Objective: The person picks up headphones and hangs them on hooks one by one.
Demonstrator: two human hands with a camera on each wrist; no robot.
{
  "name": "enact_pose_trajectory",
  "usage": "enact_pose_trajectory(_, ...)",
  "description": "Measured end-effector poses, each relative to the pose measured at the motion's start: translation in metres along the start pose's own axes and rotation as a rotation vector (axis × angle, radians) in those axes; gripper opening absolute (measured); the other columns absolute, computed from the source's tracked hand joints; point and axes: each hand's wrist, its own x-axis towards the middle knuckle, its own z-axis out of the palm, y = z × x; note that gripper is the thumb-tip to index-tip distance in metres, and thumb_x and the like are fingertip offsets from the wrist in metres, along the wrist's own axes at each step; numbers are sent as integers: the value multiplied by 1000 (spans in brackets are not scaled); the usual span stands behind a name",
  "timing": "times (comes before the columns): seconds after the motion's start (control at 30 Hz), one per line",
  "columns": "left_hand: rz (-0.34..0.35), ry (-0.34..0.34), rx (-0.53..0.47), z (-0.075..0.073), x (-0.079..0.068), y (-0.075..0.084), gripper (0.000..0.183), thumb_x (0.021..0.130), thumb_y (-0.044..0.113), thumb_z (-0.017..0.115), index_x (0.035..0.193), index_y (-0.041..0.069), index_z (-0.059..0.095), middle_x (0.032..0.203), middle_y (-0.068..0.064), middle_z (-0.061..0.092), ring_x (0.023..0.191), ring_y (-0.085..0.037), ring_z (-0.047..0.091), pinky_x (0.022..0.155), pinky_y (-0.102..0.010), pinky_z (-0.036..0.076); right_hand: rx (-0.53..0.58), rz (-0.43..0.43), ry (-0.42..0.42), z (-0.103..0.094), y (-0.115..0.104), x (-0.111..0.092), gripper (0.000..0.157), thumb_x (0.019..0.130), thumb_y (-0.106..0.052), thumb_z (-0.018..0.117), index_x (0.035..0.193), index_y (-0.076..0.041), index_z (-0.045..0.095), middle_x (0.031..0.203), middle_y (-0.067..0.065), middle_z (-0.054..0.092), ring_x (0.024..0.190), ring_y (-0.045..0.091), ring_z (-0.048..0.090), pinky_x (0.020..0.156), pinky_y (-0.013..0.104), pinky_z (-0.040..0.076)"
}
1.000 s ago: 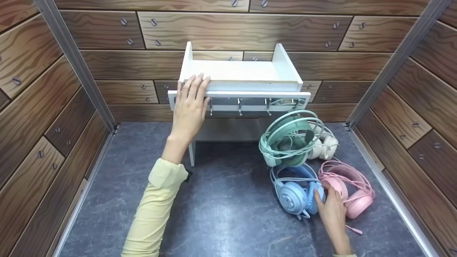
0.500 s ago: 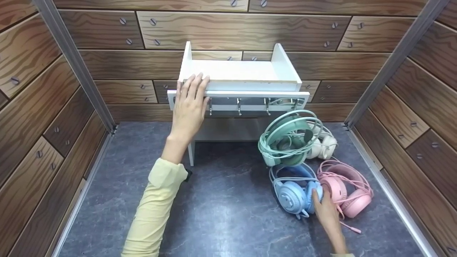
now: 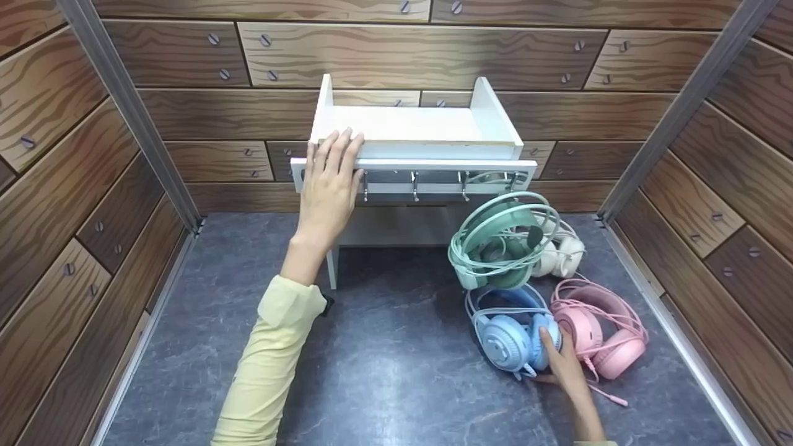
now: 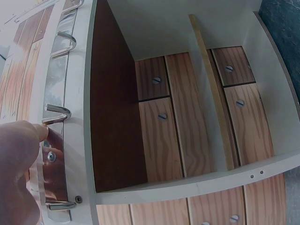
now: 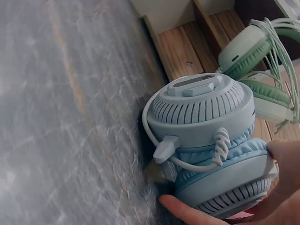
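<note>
My left hand point(image 3: 328, 195) rests on the front left of a white rack point(image 3: 427, 164), straight fingers over its top edge. Up close in the left wrist view, the thumb point(image 4: 35, 131) touches the front beside a metal hook point(image 4: 58, 112). My right hand point(image 3: 565, 365) holds one ear cup of the blue headphones point(image 3: 505, 344), thumb on the near side. In the right wrist view a finger point(image 5: 187, 211) reaches under that cup point(image 5: 229, 183), low over the floor. Pink headphones point(image 3: 619, 356) lie just right of this hand.
Green headphones point(image 3: 495, 248) with coiled cable are at the rack's right end, white headphones point(image 3: 567, 254) behind them. Whether these hang or stand, I cannot tell. Several metal hooks point(image 3: 415, 186) line the rack's front. Wood-patterned walls point(image 3: 424, 52) surround the dark marbled floor point(image 3: 396, 371).
My right hand has shifted slightly left against the blue headphones' ear cup, and a finger now shows beneath it. The left hand stays on the rack.
</note>
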Motion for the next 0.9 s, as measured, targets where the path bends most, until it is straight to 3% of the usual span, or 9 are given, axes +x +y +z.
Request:
enact_pose_trajectory(0.1,0,-4,-6,0,0,1,52,96,27,45,144,20,28,148,0,29,137,-20,21,116,-41,1,109,44,-32,-2,1,2,81,93,-45,42,146,-5,-3,143,31,6,117,47,31,71,61,50)
enact_pose_trajectory(0.27,-3,-7,-5,0,0,0,52,96,28,45,144,20,28,148,0,29,137,-20,21,116,-41,1,171,112,-50,-2,-6,2,83,94,-42,43,146,-7,-12,148,25,-3,125,42,23,85,63,43)
enact_pose_trajectory(0.5,-3,-2,0,0,0,0,52,95,27,46,143,19,29,148,0,30,137,-20,21,116,-41,1,193,123,-46,-1,-1,7,86,91,-44,49,147,-7,-5,146,26,4,122,40,27,81,58,48)
enact_pose_trajectory(0.73,1,3,-9,0,-1,0,51,96,27,45,144,19,28,148,0,29,138,-20,20,116,-42,1,224,145,-28,-4,26,28,85,86,-49,55,148,-16,6,143,19,14,119,34,32,77,53,51)
enact_pose_trajectory(0.9,-2,-5,-12,-1,0,1,51,96,27,44,144,19,28,148,0,29,138,-19,20,116,-41,1,217,151,-36,-5,36,34,84,87,-50,53,148,-19,5,144,18,15,118,34,34,79,53,51)
